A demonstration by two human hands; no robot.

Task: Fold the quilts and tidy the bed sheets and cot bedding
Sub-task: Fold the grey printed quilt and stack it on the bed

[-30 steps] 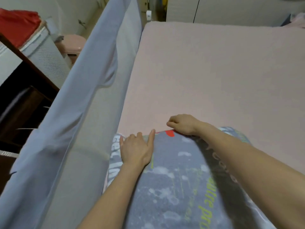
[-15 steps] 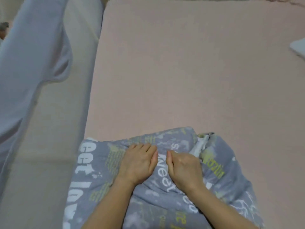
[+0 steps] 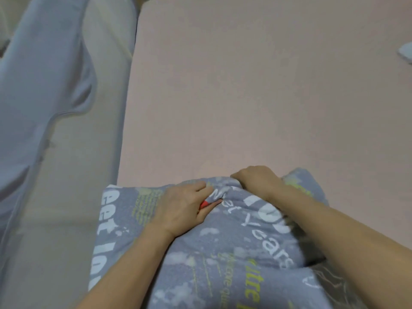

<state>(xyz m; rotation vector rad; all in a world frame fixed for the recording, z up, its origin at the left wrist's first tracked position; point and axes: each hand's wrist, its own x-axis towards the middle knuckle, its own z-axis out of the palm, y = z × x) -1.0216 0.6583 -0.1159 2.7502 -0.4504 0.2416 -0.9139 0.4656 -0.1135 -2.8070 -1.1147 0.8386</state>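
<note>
Item: grey printed quilt [image 3: 223,253] at pink bed sheet's [image 3: 256,97] near left corner; my left hand [image 3: 185,208] pinches a fold, right hand [image 3: 256,179] grips its far edge (gathering, I judge).

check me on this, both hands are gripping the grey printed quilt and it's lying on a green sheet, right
Not quite. The head view shows the left hand and the right hand each with a grip on the grey printed quilt, but the sheet under it is pale pink, not green.
</note>
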